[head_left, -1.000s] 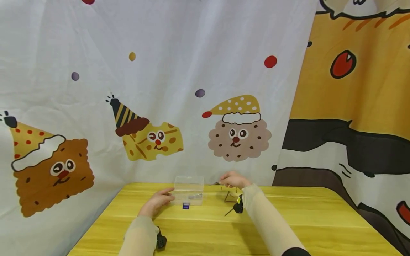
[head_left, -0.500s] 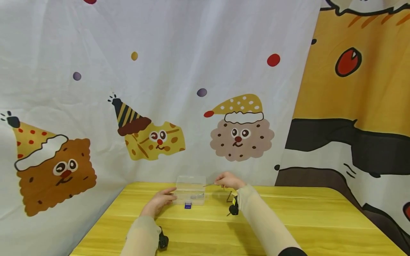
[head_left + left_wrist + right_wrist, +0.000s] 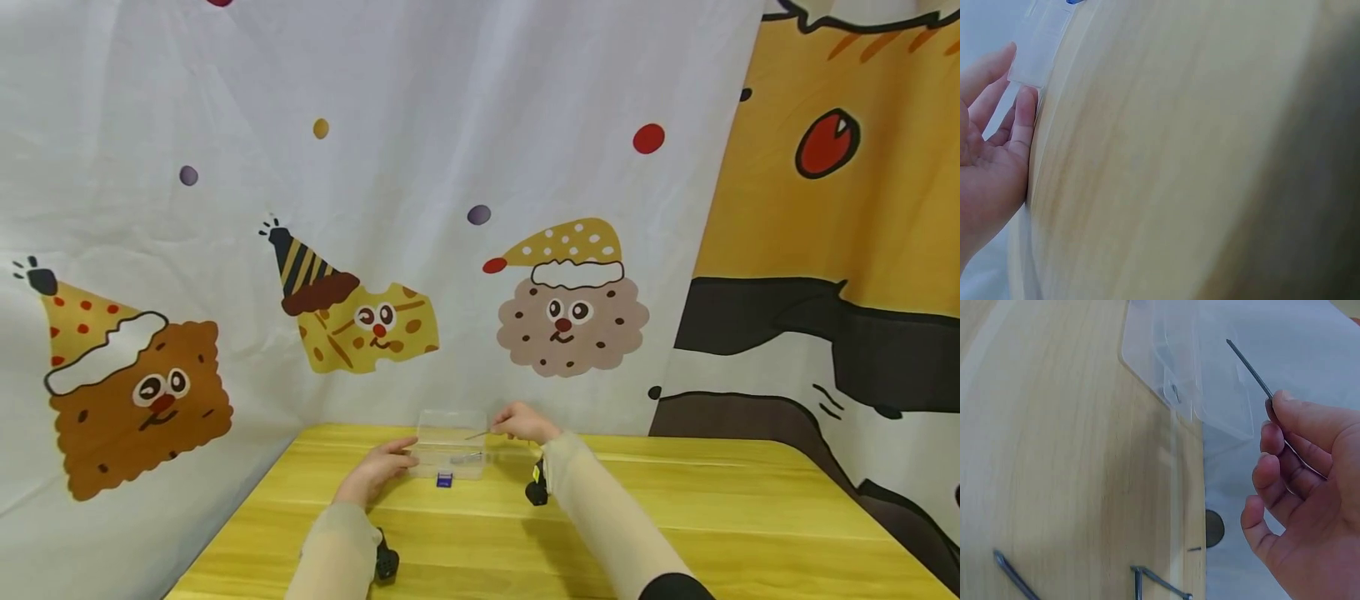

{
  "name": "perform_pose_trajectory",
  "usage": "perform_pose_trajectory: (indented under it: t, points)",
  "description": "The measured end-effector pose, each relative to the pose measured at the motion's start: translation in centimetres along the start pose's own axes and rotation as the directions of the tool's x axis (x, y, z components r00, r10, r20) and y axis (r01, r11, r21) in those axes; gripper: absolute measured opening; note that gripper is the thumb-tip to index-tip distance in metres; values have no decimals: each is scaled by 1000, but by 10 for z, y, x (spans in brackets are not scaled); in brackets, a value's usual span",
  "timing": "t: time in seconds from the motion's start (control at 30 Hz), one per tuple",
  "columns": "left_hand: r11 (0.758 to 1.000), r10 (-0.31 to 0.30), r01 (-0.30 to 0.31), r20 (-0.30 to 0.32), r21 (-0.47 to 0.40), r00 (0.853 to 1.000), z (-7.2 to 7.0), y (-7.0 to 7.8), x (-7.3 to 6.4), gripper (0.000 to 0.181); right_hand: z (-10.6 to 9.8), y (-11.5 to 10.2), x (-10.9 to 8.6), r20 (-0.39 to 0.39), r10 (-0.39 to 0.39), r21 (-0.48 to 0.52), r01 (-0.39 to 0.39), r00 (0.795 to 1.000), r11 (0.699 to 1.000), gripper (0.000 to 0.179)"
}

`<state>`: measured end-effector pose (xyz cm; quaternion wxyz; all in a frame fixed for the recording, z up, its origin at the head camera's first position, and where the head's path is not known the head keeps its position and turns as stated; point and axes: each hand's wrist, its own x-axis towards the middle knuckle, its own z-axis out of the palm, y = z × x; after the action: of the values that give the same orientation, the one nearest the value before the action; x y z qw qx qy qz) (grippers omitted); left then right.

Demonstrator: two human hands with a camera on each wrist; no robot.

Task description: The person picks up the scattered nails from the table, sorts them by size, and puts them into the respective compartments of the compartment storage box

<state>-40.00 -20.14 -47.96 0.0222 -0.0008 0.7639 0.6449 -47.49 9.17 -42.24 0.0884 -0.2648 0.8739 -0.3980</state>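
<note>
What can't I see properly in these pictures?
Right wrist view: part of the held nail, hidden by the right hand.
Right wrist view: one end of the lower-left nail, cut off by the bottom edge.
Left wrist view: part of the clear box, cut off by the top edge.
Head view: any writing on the blue patch, too small.

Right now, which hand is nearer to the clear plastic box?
Left: the left hand touches the box at its left end; the right hand, pinching a nail, hovers off its right end.

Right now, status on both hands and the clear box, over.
Right hand pinching nail, near clear box. Left hand at box's opposite end. Box open, metal piece inside. No obstruction seen.
</note>
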Motion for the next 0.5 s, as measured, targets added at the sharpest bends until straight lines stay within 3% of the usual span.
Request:
perform_pose_trajectory:
  t: [0.3,0.5]
  points:
    - [1000,2,-3,-18,-14,1000,0,0,-3,54,16,-2,9,-23,-40,72,42,999,997,15]
    - [1000,8,-9,-11,-11,1000,1,2,-5,56,27,-11,3,-66,-49,30,51,997,998,13]
